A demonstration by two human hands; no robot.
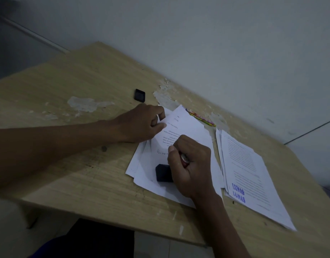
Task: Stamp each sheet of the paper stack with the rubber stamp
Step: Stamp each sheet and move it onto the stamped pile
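Your R hand (190, 164) fists round the stamp (164, 173), its black block base down on smooth white paper stack (197, 131); L hand (141, 123) pinches the top sheet's edge, worn wood-grain desk (76, 81) beneath.

The word "LUNAS" is seen stamped twice in blue capitals, one imprint just above the other, at the near left corner of the top sheet of the right-hand pile (253, 175). Printed lines and a handwritten note are borne by the sheet under the hands (181, 123), but they are too small to be read.
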